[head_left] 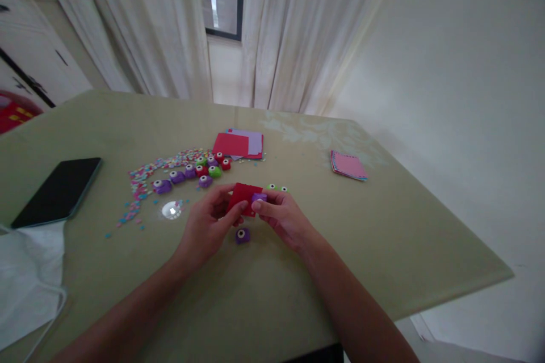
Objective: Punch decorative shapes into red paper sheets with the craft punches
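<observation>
Over the surface (383,238), the left hand (205,226) pinches a seemingly part-trimmed red paper square (243,193), the right hand (287,218) a purple plastic punch (259,197).

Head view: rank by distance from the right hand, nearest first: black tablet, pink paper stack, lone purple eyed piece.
From the right hand:
1. Purple eyed piece, just on the near side of the hands
2. Pink paper stack, off to the right
3. Black tablet, far left

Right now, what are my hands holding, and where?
The left hand holds the red card by its lower left; the right hand pinches the purple thing by its near side.
</observation>
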